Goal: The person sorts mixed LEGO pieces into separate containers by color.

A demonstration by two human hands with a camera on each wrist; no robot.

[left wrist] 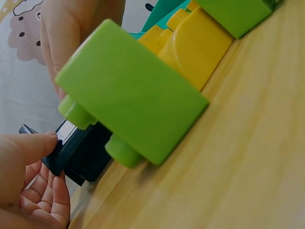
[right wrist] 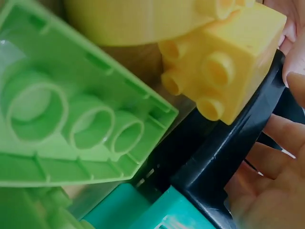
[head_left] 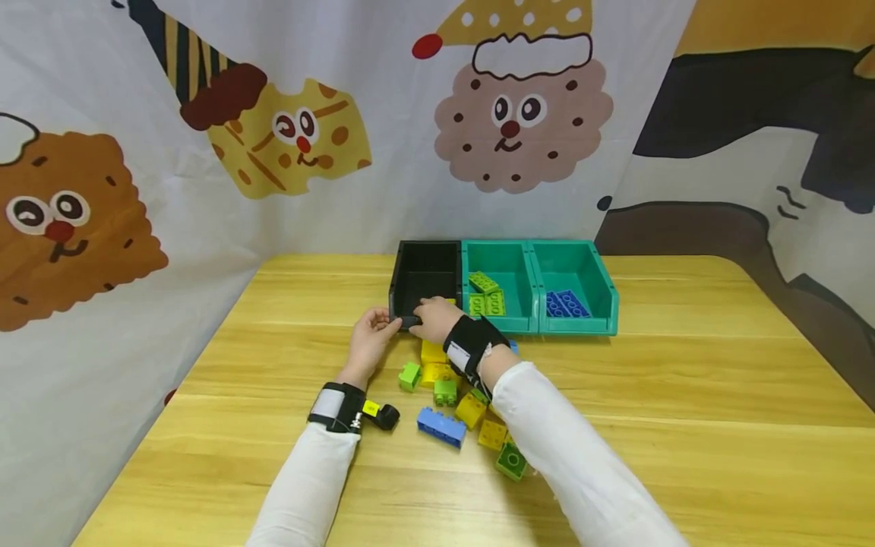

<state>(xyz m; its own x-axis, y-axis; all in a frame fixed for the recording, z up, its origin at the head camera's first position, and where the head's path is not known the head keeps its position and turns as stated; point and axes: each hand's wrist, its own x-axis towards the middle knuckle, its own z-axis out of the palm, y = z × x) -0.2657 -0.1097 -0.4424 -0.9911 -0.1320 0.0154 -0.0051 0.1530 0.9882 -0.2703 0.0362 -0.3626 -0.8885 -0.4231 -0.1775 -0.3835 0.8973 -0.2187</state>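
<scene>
A black bin stands at the left end of a row of bins. My left hand pinches its front left corner, the thumb on the lip and the fingers curled beneath, as the left wrist view shows. From the other side my right hand grips the bin's front rim; its thumb and fingers lie on either side of the black wall. Just in front of the bin are yellow bricks. A small light green brick lies near my left wrist and looms large in the left wrist view.
Two teal bins adjoin the black one: the middle bin holds light green bricks, the right bin blue bricks. A light blue brick, yellow and green bricks lie loose below my right forearm. A patterned cloth hangs behind the table.
</scene>
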